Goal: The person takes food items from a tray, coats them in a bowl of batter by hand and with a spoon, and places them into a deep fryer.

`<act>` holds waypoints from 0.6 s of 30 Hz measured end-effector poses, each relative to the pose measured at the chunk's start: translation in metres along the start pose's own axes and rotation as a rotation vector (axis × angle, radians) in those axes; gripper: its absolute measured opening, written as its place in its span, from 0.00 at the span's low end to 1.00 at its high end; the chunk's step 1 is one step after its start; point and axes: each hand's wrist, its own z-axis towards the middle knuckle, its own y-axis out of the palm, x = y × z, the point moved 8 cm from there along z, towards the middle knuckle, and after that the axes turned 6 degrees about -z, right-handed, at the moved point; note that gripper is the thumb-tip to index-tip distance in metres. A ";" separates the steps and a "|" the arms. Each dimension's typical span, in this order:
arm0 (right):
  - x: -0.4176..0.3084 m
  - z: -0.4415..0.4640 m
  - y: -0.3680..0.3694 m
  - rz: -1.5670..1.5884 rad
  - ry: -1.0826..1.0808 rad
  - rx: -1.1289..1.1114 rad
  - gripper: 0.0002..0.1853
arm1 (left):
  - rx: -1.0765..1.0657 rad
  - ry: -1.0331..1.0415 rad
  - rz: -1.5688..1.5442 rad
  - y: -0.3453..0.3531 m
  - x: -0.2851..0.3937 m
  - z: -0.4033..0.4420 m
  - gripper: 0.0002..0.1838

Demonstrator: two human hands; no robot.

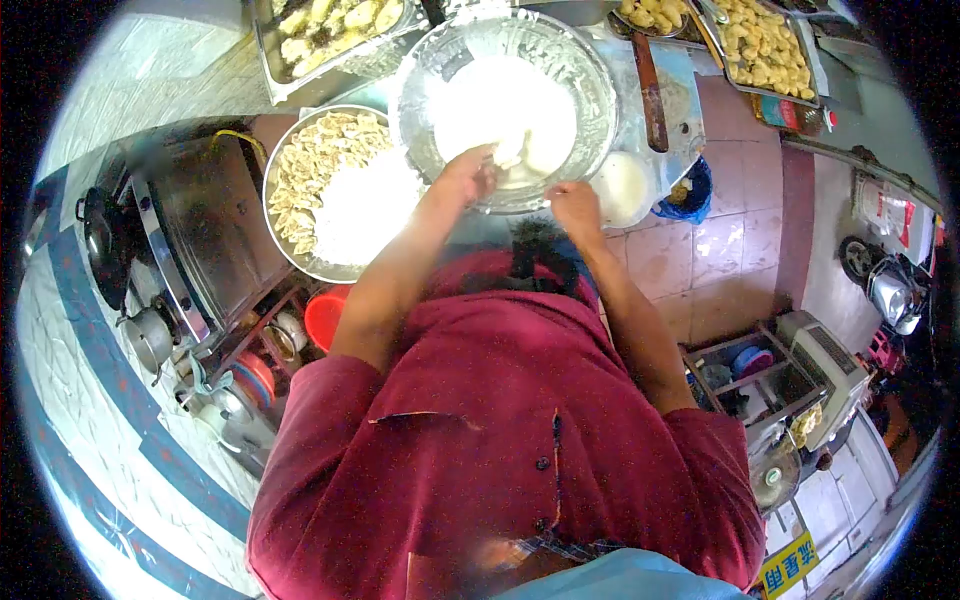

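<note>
A large bowl with batter-smeared walls holds a white mix that is bright and overexposed. My left hand reaches over its near rim with the fingers bent together. Pale, coated pieces are at its fingertips, but what it grips is unclear in the glare. My right hand is closed at the bowl's near right rim, seemingly gripping the edge. To the left, a round metal basin contains sliced pale pieces, partly washed out by light. A white tub of pale liquid stands beside my right hand.
Golden pieces sit in a metal fryer at the back left. Fried pieces fill a tray at the back right. A wooden-handled tool lies right of the bowl. A blue-lined bin stands on the tiled floor.
</note>
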 end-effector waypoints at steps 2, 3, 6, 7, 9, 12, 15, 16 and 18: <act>0.030 0.023 0.048 0.338 0.051 -0.051 0.08 | -0.021 -0.041 -0.037 0.003 -0.004 0.001 0.06; 0.026 0.031 0.044 0.437 -0.022 -0.053 0.07 | -0.030 -0.056 -0.057 0.003 -0.005 0.002 0.06; 0.026 0.051 0.015 0.948 0.020 -0.078 0.07 | -0.124 -0.060 -0.099 0.008 0.001 -0.001 0.07; 0.014 0.039 -0.003 1.288 0.241 -0.101 0.08 | -0.136 -0.014 -0.113 0.011 0.012 -0.014 0.07; 0.006 0.030 -0.035 1.128 0.345 -0.109 0.10 | -0.163 0.077 -0.137 0.021 0.037 -0.048 0.08; 0.020 0.029 -0.038 0.905 0.282 -0.085 0.08 | -0.164 0.284 -0.011 -0.002 0.107 -0.059 0.09; 0.036 0.025 -0.021 0.821 0.226 -0.087 0.09 | -0.155 0.525 0.035 -0.014 0.196 -0.087 0.09; 0.037 0.019 -0.018 0.817 0.233 -0.084 0.09 | -0.094 0.609 0.067 -0.017 0.225 -0.103 0.07; 0.035 0.009 -0.012 0.812 0.249 -0.078 0.09 | 0.014 0.742 0.144 -0.027 0.282 -0.119 0.07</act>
